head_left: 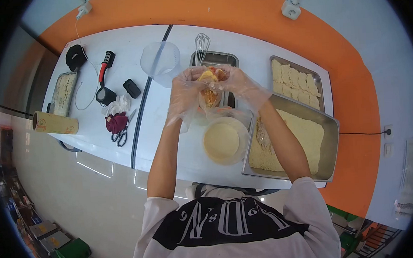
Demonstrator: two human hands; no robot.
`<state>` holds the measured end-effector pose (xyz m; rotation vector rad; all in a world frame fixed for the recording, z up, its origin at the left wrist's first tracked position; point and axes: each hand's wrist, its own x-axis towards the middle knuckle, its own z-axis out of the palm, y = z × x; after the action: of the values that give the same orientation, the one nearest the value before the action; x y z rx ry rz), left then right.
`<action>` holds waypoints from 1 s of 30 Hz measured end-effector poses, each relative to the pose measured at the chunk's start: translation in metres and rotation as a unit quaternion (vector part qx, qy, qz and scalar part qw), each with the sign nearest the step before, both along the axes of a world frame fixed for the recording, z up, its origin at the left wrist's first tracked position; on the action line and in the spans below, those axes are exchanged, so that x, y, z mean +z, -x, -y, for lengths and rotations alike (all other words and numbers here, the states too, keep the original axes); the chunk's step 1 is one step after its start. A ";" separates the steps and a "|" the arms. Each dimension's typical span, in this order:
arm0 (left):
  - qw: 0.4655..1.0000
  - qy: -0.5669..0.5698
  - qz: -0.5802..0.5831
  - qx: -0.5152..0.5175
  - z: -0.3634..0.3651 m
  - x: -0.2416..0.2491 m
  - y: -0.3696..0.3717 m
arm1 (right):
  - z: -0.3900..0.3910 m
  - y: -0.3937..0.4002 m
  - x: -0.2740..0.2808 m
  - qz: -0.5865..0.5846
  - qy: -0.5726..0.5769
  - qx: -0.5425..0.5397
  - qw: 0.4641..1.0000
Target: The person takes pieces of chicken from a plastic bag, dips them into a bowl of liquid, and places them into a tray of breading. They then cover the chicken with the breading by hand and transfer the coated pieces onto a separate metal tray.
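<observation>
Both of my hands wear clear plastic gloves and meet over the middle of the table. My left hand [187,89] and my right hand [241,84] have their fingers closed around a piece of yellow and orange-red food [209,75]. More orange-brown filling [209,98] shows just below it, between the hands, behind clear plastic. Nearer to me stands a round bowl of pale, creamy liquid [222,141]. To its right, partly under my right forearm, a deep metal tray [332,143] contains yellowish crumbs [305,138] and a crumb-covered piece [263,137].
Behind my hands lie a metal pan [228,57], a whisk [202,45] and a clear plastic jug [158,61]. At back right, a tray [322,106] bears rows of pale pieces. Scissors [120,137], a red-black sharpener [103,80] and a wrap roll [56,123] lie left.
</observation>
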<state>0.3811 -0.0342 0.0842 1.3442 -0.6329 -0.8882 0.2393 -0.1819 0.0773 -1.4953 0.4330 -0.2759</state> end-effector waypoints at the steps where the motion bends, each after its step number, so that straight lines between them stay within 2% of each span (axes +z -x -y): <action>1: 1.000 0.000 0.001 -0.002 0.000 0.005 0.001 | 0.001 -0.001 -0.001 0.001 0.000 -0.002 1.000; 4: 0.998 0.044 -0.038 0.038 0.000 0.014 0.007 | 0.007 -0.006 -0.009 -0.026 -0.016 -0.031 0.999; 6: 0.984 0.109 -0.112 0.085 0.003 0.009 0.015 | 0.007 -0.007 -0.015 0.079 -0.214 -0.089 0.970; 7: 0.984 0.110 -0.111 0.084 0.005 -0.001 0.016 | 0.006 -0.008 -0.013 0.081 -0.214 -0.089 0.969; 9: 0.959 0.180 -0.218 0.036 0.008 -0.018 0.020 | 0.002 -0.011 -0.011 0.092 -0.219 -0.120 0.964; 10: 0.959 0.181 -0.218 0.036 0.009 -0.021 0.027 | -0.001 -0.013 -0.009 0.092 -0.218 -0.119 0.964; 13: 0.965 0.154 -0.211 0.031 0.015 -0.032 0.047 | -0.016 -0.015 -0.008 0.104 -0.195 -0.139 0.965; 15: 0.934 0.237 -0.257 0.077 0.018 -0.043 0.051 | -0.027 -0.014 -0.009 0.093 -0.172 -0.153 0.969; 16: 0.933 0.238 -0.257 0.078 0.017 -0.040 0.050 | -0.032 -0.012 -0.008 0.092 -0.171 -0.152 0.969; 18: 0.954 0.151 -0.239 0.102 0.013 -0.030 0.047 | -0.038 -0.009 -0.002 0.064 -0.147 -0.168 0.973; 19: 0.954 0.151 -0.239 0.102 0.011 -0.029 0.046 | -0.038 -0.007 0.004 0.063 -0.146 -0.168 0.973; 21: 0.967 0.085 -0.212 0.113 0.009 -0.028 0.042 | -0.033 -0.003 0.014 -0.017 0.003 -0.157 0.988; 25: 0.953 0.101 -0.239 0.159 0.013 -0.031 0.036 | -0.015 -0.004 -0.007 0.005 0.049 -0.210 0.976; 27: 0.964 0.090 -0.210 0.133 0.012 -0.029 0.032 | -0.008 0.002 -0.007 -0.008 0.056 -0.112 0.992; 30: 0.970 0.073 -0.195 0.129 0.008 -0.024 0.031 | 0.001 0.004 -0.015 -0.030 0.040 -0.099 0.994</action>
<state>0.3499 -0.0423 0.0601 1.0519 -0.2063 -0.8439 0.2358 -0.1827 0.0623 -1.5443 0.6255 -0.4105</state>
